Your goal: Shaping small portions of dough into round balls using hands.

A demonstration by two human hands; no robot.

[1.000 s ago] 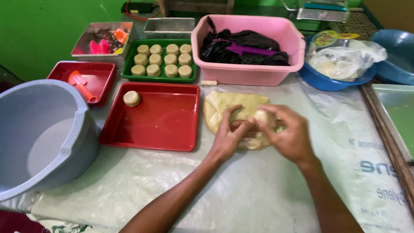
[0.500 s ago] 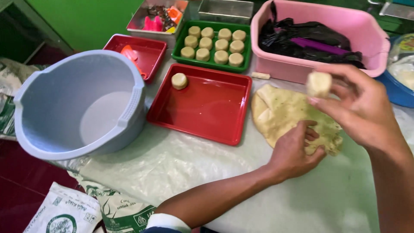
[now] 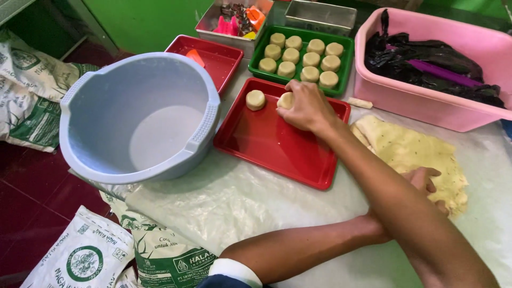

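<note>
1. Two arms crossed in the near field: the left hand [image 3: 424, 184] lay on the flattened dough sheet [image 3: 413, 154] at near right, largely hidden behind the other forearm, so whether its fingers were spread or curled could not be told; it appeared to steady the sheet.
2. Left of it, a large grey-blue basin [image 3: 136, 114] stood empty on the plastic-covered table [image 3: 240, 200].
3. At mid-distance, the right hand [image 3: 305, 106] was closed around a round dough piece [image 3: 285, 100], fingers curled over it, pressing it down at the far edge of the red tray [image 3: 277, 144], just beside an earlier-set dough round [image 3: 255, 100].
4. Farther back, a green tray [image 3: 346, 64] held rows of finished rounds, seemingly the filled batch.
5. At far right, a pink tub [image 3: 426, 104] contained dark plastic.
</note>
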